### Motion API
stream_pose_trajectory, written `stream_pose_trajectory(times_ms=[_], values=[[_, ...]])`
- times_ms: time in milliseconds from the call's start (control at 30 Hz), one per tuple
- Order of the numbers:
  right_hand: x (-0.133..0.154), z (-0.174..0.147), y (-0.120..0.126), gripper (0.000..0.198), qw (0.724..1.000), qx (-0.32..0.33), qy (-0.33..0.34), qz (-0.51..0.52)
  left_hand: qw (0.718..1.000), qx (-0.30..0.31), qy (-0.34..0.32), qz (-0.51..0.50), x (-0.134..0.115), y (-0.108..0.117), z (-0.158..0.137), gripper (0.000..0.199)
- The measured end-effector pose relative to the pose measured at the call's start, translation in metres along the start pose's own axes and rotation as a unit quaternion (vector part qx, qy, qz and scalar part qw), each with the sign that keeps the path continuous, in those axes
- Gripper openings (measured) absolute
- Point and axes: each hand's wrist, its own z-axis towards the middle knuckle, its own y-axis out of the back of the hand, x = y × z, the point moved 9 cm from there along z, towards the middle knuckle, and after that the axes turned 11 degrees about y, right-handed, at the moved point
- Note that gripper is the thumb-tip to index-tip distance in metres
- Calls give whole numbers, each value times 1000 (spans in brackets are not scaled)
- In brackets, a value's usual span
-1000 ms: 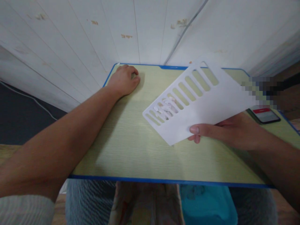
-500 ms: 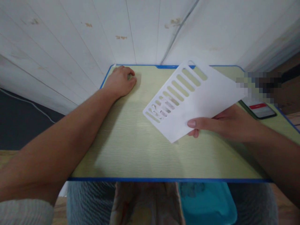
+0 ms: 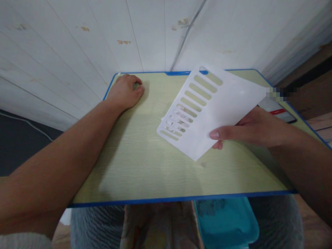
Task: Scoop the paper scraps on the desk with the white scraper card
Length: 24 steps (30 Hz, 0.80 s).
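My right hand grips a white slotted sheet by its near edge, thumb on top and fingertips underneath. The sheet is thin, stiff-looking and tilted above the table, with a row of long rounded slots along its left side. Through the lower slots show small whitish pieces, mostly hidden behind the sheet; their kind I cannot make out. My left hand rests near the table's far left corner, its fingers loosely curled and a gap between thumb and forefinger. Nothing shows in it.
The pale table has a blue rim and stands against a white panelled wall with a grey cable. A phone lies at right, partly covered. Below the front edge are a turquoise tray and a patterned cloth or bag.
The view has shifted slightly to the right. The slotted sheet has turned a little in my right hand's grip, and the slots now show the whitish pieces differently. My left hand stays resting.
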Motion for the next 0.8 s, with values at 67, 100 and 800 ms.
stream_pose_trajectory(times_ms=[67,100,800], values=[[-1,1,5,27,1000,6,5,-11,1000,4,5,12,1,0,0,55],[-3,1,7,28,1000,10,0,-15,1000,5,5,15,0,0,1,53],[-17,-7,-4,14,986,119,-73,92,1000,6,-3,27,1,-2,2,50]])
